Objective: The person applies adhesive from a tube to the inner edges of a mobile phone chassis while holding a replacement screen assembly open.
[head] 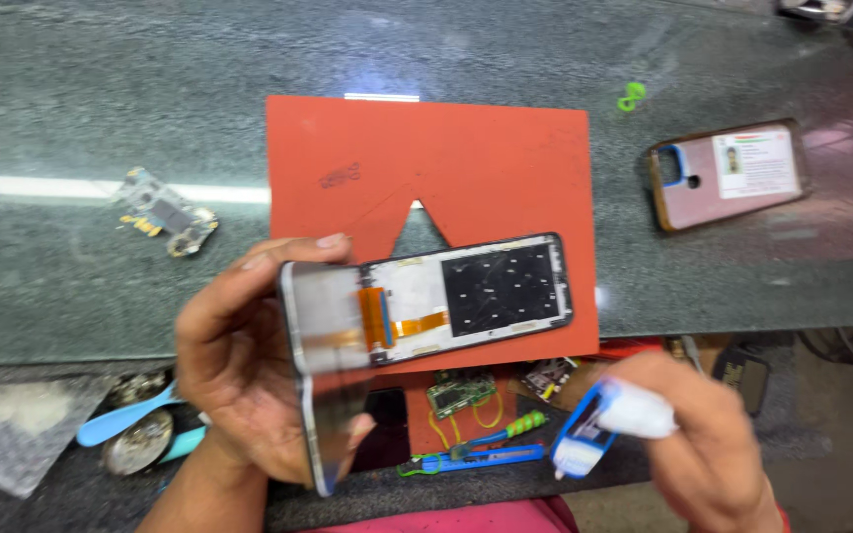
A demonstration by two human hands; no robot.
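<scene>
left hand (239,370): fingers (293,255) wrapped round the end of an opened black smartphone frame with orange flex cable (426,301), thumb under its detached screen panel.
phone position: held above the red rectangular work mat (486,163) on the grey stone surface (101,118).
right hand (703,444): fingers closed on a white-and-blue glue tube (599,419), nozzle down.

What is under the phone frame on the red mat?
Under the phone frame lies the red mat, on a glass tabletop. The frame covers part of the mat. The left hand holds the lifted screen panel.
</scene>
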